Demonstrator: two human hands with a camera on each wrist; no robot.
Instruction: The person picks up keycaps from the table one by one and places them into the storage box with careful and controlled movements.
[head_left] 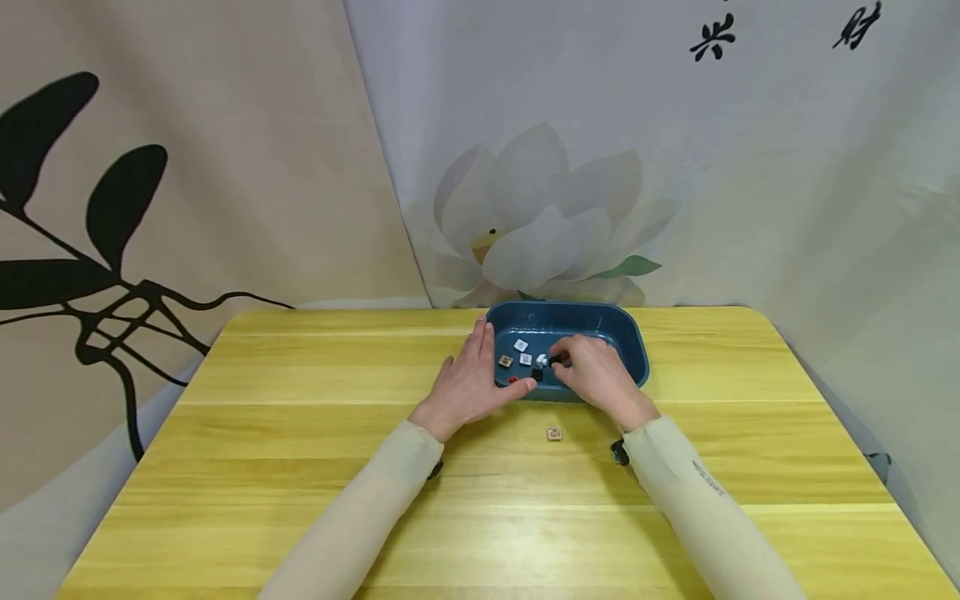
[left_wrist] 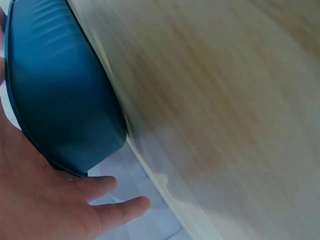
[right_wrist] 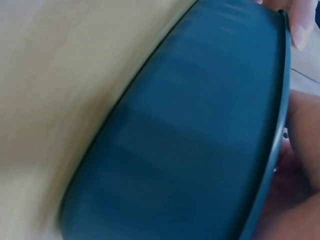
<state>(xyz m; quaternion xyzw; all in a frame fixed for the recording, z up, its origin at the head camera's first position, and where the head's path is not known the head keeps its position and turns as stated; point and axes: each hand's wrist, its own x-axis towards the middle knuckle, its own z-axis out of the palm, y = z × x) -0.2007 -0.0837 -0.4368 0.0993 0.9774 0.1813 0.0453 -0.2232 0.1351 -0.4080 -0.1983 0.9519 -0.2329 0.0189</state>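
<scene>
A dark blue tray stands at the table's far edge with several small square pieces inside. Among them are a white piece, a brown piece, a red piece and a black piece. My left hand rests against the tray's left end, fingers straight and thumb along its near rim. Inside the tray, my right hand curls its fingers and pinches a small black piece, partly hidden by the fingertips. Close by lies a white piece.
One light brown square piece lies on the wooden table in front of the tray. Behind the table hangs a printed curtain. The tray's outer wall fills much of the right wrist view.
</scene>
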